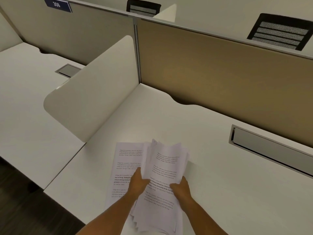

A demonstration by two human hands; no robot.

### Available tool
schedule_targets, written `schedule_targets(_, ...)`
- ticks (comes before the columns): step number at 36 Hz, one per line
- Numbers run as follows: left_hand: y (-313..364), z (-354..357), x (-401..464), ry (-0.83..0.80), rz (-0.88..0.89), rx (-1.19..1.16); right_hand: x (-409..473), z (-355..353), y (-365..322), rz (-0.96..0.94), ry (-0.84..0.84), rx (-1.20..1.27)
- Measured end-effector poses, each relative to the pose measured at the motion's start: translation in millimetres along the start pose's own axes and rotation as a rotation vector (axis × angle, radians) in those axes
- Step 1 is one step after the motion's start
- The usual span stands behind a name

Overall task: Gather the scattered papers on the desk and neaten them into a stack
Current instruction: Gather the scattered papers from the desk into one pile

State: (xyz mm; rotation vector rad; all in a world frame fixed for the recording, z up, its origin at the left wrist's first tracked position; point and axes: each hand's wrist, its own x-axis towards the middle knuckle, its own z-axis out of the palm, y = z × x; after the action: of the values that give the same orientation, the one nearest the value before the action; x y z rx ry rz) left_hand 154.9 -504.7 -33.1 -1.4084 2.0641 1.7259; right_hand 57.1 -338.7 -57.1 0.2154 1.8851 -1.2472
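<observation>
- Between both hands, head view: left hand (138, 183) and right hand (181, 188) are closed on a ragged bundle of printed papers (162, 173), lifted off the tabletop (237, 192).
- Under the left hand, one printed sheet (122, 167) lies flat.
- Paper is light, floppy and slippery; gripping both long edges should suit squaring it.

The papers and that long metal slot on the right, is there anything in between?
Nothing: the head view shows only bare desk between the papers and the slot.
</observation>
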Motion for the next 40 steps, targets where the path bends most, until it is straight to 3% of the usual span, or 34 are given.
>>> schedule_targets(5,10.4,-6.0,-11.9,-0.008,-0.036,-0.08,19.9,1.7,19.5,0.044,0.119,-0.231)
schedule_targets(9,10.2,-12.7,-20.2,-0.056,-0.026,-0.174,2.3,-0.8,8.2,0.001,0.122,-0.169)
schedule_targets(17,6.7,-43.7,-34.5,-0.164,-0.003,-0.358,-43.1,-23.0,-19.0,-0.099,-0.049,0.129)
schedule_targets(26,12.4,-88.0,-51.6,-0.313,-0.016,-0.486,-72.0,-29.1,-42.7,-0.137,-0.27,0.197)
schedule_targets(40,-8.1,-110.3,-51.1,-0.096,-0.012,-0.485,-70.2,26.5,-63.5,-0.132,-0.204,0.104)
